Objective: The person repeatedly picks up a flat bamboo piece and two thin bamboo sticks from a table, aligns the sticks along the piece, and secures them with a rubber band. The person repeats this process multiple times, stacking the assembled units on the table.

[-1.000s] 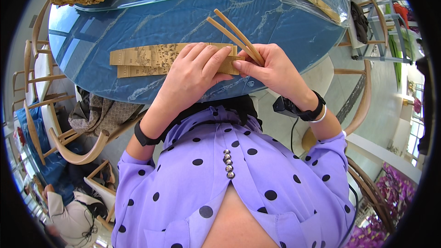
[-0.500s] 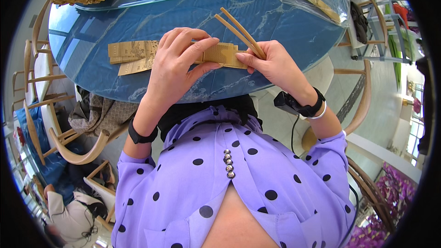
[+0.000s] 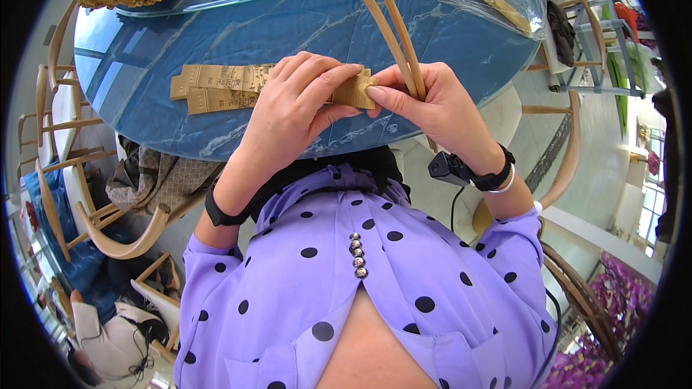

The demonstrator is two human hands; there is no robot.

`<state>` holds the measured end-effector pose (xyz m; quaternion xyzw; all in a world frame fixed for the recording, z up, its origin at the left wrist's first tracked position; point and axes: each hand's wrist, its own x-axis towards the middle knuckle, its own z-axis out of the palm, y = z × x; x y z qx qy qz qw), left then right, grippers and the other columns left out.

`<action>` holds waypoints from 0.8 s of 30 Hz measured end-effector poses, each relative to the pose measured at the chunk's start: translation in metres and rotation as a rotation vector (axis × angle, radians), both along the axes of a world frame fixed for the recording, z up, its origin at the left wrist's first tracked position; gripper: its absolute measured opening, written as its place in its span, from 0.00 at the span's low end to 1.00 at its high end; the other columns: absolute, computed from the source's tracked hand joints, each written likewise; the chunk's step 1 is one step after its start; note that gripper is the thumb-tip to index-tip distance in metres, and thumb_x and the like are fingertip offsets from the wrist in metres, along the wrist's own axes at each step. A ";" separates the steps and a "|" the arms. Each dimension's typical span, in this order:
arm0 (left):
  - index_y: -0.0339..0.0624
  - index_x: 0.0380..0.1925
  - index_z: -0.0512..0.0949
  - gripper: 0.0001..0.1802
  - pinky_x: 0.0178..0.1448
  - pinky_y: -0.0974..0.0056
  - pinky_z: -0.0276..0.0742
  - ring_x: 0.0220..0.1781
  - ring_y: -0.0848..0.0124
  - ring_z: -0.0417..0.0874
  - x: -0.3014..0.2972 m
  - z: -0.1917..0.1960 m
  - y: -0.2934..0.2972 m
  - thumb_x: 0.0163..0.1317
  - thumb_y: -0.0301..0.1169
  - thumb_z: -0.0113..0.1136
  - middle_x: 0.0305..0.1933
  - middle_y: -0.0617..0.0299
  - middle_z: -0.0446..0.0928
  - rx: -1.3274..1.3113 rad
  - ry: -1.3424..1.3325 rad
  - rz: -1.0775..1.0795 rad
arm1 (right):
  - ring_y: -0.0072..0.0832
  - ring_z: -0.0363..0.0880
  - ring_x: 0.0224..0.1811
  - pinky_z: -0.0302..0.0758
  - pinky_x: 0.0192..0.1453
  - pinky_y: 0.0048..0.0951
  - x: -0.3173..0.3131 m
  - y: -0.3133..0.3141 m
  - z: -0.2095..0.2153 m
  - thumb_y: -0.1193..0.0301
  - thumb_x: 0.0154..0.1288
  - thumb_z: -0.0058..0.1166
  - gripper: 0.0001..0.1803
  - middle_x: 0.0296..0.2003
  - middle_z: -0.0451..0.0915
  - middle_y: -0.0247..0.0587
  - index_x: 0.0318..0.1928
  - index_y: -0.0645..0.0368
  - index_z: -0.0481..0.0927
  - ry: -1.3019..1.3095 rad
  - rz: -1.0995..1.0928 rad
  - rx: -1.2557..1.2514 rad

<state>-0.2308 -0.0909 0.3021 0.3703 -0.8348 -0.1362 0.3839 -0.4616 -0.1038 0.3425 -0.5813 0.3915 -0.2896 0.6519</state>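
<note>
2 chopsticks tucked in right hand, seemingly freeing fingertips pinching paper sleeves; left hand gripping same, counter edge.

1. The left forearm slants upward and to the right, leading into a nearly straight left wrist.
2. The left hand is held back uppermost, its fingers bent and close together.
3. The left index finger and left thumb both reach rightward, their tips set apart in a C-shaped grip that opens to the right.
4. The right forearm slants upward and to the left, into the right wrist.
5. The right hand is curled in a grip, its thumb side toward the left hand.
6. The right thumb stretches leftward, pinching opposite the right index finger.
7. The two hands are near each other, apart.
</note>
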 end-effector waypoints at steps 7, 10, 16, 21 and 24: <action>0.40 0.54 0.79 0.26 0.53 0.54 0.76 0.47 0.58 0.80 0.001 0.005 0.004 0.57 0.38 0.71 0.48 0.58 0.80 -0.002 -0.014 -0.054 | 0.17 0.82 0.37 0.79 0.46 0.21 -0.003 -0.006 0.006 0.72 0.69 0.66 0.11 0.35 0.87 0.36 0.45 0.68 0.87 0.025 0.050 0.117; 0.41 0.54 0.80 0.26 0.53 0.54 0.76 0.47 0.58 0.80 -0.002 0.006 0.006 0.56 0.37 0.72 0.48 0.58 0.80 -0.035 -0.038 -0.049 | 0.16 0.81 0.36 0.79 0.44 0.21 -0.006 -0.009 0.005 0.73 0.67 0.67 0.10 0.35 0.87 0.36 0.44 0.68 0.87 0.062 0.076 0.121; 0.39 0.53 0.80 0.25 0.53 0.56 0.77 0.47 0.61 0.80 -0.005 0.007 0.008 0.56 0.36 0.72 0.47 0.60 0.79 -0.180 -0.189 -0.013 | 0.12 0.79 0.33 0.76 0.40 0.16 -0.003 -0.006 -0.008 0.76 0.67 0.67 0.09 0.34 0.86 0.34 0.45 0.67 0.86 0.030 0.044 0.116; 0.41 0.56 0.79 0.28 0.58 0.55 0.77 0.50 0.61 0.81 -0.008 0.003 0.011 0.55 0.36 0.73 0.48 0.62 0.80 -0.217 -0.290 0.059 | 0.12 0.75 0.31 0.75 0.37 0.18 0.001 -0.004 -0.006 0.75 0.67 0.64 0.10 0.31 0.84 0.32 0.44 0.70 0.86 0.118 -0.017 0.055; 0.41 0.58 0.78 0.30 0.62 0.55 0.76 0.52 0.63 0.81 -0.013 -0.001 0.008 0.55 0.36 0.72 0.48 0.62 0.80 -0.230 -0.244 0.060 | 0.12 0.75 0.31 0.74 0.36 0.18 0.002 -0.003 -0.003 0.75 0.67 0.64 0.11 0.31 0.84 0.31 0.46 0.71 0.86 0.094 -0.003 0.056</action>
